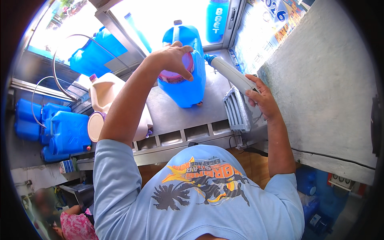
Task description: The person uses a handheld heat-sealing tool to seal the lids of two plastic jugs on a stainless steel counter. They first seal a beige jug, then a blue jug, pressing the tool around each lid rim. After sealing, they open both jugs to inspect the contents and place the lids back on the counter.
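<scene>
A blue water jug (186,90) with a handle and a small dark cap stands on the metal counter in front of me. My left hand (176,60) is over its large round pink-purple lid (174,77), thumb and fingers spread apart across it. Whether the hand presses on the lid, I cannot tell. My right hand (262,96) is closed around the rear of a long grey tube-shaped handheld tool (234,74). The tool's blue tip (209,59) points at the jug's right side, apparently without touching it.
A cream jug (106,92) stands left of the blue one. Several blue jugs (70,130) are at far left, near a thin looping hose (54,72). A slatted grey unit (236,110) and a wall (328,84) bound the right. Another person's pink sleeve (76,226) shows lower left.
</scene>
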A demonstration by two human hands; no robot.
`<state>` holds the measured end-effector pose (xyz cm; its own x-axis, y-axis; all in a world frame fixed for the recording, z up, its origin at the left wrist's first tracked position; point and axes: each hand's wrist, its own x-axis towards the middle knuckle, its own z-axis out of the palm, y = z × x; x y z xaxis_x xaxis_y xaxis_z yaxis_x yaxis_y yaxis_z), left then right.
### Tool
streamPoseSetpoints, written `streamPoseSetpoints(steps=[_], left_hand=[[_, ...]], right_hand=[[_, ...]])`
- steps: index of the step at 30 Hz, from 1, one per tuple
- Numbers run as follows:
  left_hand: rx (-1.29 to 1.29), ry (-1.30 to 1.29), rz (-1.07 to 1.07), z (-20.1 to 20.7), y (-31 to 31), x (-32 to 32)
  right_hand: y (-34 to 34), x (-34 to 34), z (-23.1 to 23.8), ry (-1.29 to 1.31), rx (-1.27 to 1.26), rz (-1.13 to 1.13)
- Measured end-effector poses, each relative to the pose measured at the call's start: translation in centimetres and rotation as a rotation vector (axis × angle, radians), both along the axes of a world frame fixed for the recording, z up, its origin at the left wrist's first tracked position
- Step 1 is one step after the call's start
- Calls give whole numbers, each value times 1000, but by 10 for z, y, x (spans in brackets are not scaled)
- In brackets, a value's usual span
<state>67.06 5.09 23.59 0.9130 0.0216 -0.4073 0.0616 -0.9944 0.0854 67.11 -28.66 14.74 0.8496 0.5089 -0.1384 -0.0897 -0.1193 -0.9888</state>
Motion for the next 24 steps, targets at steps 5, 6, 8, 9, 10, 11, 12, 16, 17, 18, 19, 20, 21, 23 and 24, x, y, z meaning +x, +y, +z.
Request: streamPoseSetpoints(steps=[5,6,8,9,10,11,12,16,17,18,19,20,21,23,24], left_hand=[[26,-8,-27,3,1,2],[15,-9,-16,3,1,2],[-2,4,5,3,1,2],[3,-1,0,2,1,2],[9,-6,-6,2,1,2],[17,-7,-13,2,2,2],[10,-10,-9,2,2,2],[-24,-8,5,2,2,2],[-36,-9,10,2,3,1],[-38,-15,9,2,3,1],[-40,-22,8,2,3,1],[-43,-25,7,2,3,1],[-45,-26,10,2,3,1],[-52,-23,16,2,3,1],[-53,-22,14,2,3,1]], right_hand=[[1,-1,-2,12,-1,10],[1,-1,-2,18,5,14],[2,-2,-1,16,16,25],[2,-2,-1,15,23,27],[2,-2,0,14,20,33],[2,-3,1,14,17,37],[2,-3,2,12,21,43],[2,-3,6,28,13,54],[2,-2,7,34,18,55],[3,-2,7,44,22,58],[3,-3,8,43,25,58],[3,-3,8,46,28,60],[3,-3,8,51,31,58],[3,-3,8,49,27,59],[3,-3,8,48,25,58]])
